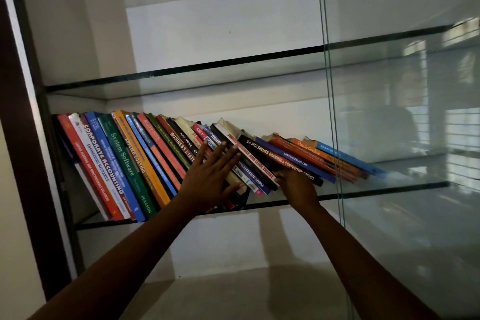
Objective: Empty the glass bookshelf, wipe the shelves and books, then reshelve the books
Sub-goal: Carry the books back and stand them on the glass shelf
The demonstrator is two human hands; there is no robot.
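Note:
A long row of books point(124, 163) leans to the right on a glass shelf point(363, 191) of the bookshelf. The books at the right end lie almost flat. My left hand point(210, 176) lies with straight fingers flat against the spines in the middle of the row. My right hand point(296, 184) is at the lower ends of the dark books point(280, 161), its fingers curled under and round them. The fingertips of that hand are hidden behind the books.
Above is a bare glass shelf point(181, 78), and another higher up. A sliding glass door point(405, 138) covers the right half, its edge near the right hand. A dark wooden frame point(23, 163) bounds the left side. The bottom compartment floor point(233, 293) is pale.

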